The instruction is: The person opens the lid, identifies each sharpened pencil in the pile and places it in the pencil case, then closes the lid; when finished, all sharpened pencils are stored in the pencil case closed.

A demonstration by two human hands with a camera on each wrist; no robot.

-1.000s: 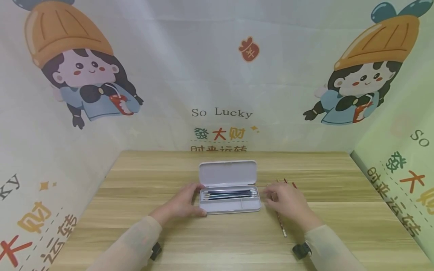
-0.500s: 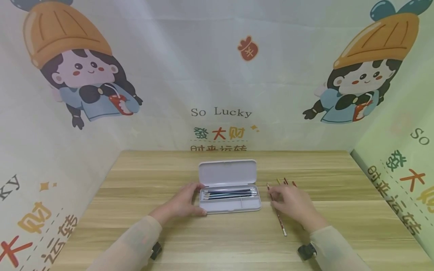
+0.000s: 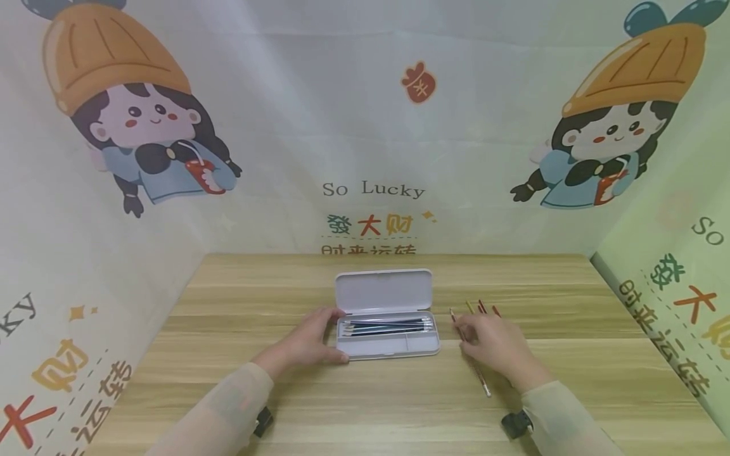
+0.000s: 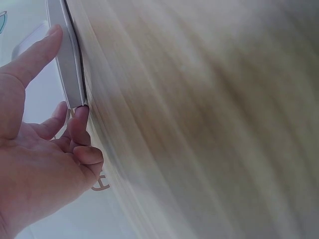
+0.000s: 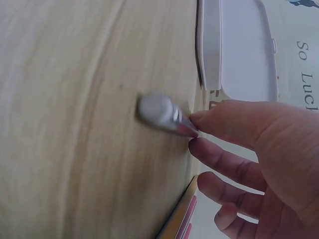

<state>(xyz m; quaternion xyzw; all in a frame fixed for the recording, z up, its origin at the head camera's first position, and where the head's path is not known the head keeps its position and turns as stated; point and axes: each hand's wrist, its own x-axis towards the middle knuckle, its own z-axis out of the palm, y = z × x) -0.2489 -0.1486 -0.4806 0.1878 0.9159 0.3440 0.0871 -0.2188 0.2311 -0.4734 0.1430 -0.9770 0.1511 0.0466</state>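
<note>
An open white pencil case (image 3: 371,347) lies on the table, lid tilted up at the back, several dark pencils (image 3: 382,327) in its rear compartment. My left hand (image 3: 302,339) holds the case's left end, thumb at the front corner and fingers toward the back; in the left wrist view the thumb (image 4: 42,50) presses on its side. To the right of the case, my right hand (image 3: 495,342) pinches a red patterned pencil (image 3: 481,378) between thumb and forefinger. Its white eraser end (image 5: 155,108) points toward the camera in the right wrist view.
Beyond the right hand lie a yellow pencil (image 3: 470,306) and red pencils (image 3: 482,306), partly hidden by that hand. They run side by side on the wooden table (image 3: 365,411). A printed cloth (image 3: 365,126) hangs behind and along both sides.
My right hand has moved slightly right, away from the case, and pinches the red pencil, whose eraser end has swung a little to the right. The left hand and the case stay put.
</note>
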